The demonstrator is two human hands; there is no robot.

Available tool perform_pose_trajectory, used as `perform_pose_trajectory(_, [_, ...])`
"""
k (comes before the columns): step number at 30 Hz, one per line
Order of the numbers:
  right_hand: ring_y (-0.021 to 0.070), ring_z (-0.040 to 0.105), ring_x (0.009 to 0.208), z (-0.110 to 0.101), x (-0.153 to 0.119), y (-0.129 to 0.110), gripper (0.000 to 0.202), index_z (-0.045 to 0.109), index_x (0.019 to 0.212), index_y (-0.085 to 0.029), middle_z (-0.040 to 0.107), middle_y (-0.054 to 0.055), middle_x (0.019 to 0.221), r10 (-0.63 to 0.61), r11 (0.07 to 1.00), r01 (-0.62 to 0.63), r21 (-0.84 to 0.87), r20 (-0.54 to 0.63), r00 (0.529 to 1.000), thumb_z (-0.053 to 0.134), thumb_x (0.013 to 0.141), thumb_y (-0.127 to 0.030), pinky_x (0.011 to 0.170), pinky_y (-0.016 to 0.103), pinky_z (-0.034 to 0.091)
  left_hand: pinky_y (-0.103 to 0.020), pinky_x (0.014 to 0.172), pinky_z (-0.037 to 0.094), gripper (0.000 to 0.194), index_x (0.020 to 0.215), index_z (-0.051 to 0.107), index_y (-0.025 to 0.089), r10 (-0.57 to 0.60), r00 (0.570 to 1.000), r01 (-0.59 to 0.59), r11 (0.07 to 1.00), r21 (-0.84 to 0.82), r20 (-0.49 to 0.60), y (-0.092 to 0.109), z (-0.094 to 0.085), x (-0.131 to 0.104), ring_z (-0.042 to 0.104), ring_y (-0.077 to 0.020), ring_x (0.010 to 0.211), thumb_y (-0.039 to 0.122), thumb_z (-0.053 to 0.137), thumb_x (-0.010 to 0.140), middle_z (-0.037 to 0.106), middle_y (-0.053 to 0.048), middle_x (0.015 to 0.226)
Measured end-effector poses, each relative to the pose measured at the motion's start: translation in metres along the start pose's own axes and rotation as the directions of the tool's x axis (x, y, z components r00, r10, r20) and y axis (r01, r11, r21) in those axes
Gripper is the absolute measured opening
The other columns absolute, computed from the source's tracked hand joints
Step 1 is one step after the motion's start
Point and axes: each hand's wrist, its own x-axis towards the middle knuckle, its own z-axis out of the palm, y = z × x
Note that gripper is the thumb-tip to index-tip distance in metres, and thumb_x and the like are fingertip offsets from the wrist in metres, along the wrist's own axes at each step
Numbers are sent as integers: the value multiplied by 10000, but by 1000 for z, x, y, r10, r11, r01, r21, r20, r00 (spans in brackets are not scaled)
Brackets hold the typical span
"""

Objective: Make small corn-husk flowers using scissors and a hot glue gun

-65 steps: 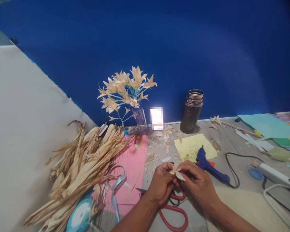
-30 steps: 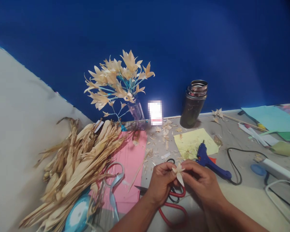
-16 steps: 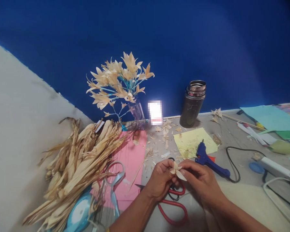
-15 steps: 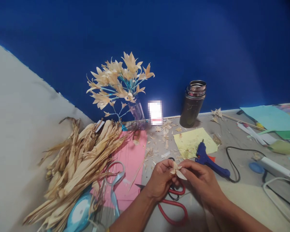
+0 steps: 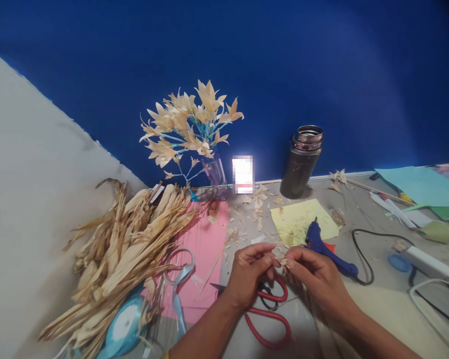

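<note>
A small pale corn-husk flower [image 5: 282, 260] is between my two hands, mostly hidden by fingertips. My right hand [image 5: 316, 281] pinches it between thumb and fingers from the right. From the left, my left hand [image 5: 249, 274] closes thumb and fingertips on its other side. Beneath the hands lie scissors with red handles [image 5: 271, 344], one dark blade tip poking out left of my left wrist. A blue glue gun [image 5: 331, 254] rests just beyond my right hand, near a yellow paper sheet [image 5: 303, 217] scattered with husk bits.
Dried corn husks [image 5: 123, 259] are heaped at left beside a blue ribbon roll [image 5: 123, 324] and pink paper [image 5: 205, 249]. Husk flowers [image 5: 194, 119] stand in a clear vase [image 5: 215, 177] by the blue wall. An open dark flask [image 5: 301, 164] and a white power strip [image 5: 430, 262] are at right.
The husk flower has turned between my fingers; its petals, spread open before, are now mostly covered. My left fingers have straightened somewhat. The view has shifted slightly.
</note>
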Motion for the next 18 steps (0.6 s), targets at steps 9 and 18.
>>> perform_pose_trajectory(9, [98,381,489,-6,5,18,326,611,739,-172,512,-39,565,169,940,-174,292,42,985,712,843,-464,474,235,272,-232,480,325,427,654,488,196,169,981,-160,983,95,-94,9,1,0,407,-92,441,533,625,878,431,59,505])
perform_pose_trajectory(18, [90,403,534,-2,6,9,340,614,696,-164,514,-42,597,130,968,-136,210,41,991,722,848,-448,507,219,305,-351,824,403,184,973,795,247,434,881,-443,611,656,191,20,2,-12,584,-248,873,203,726,808,691,-105,899])
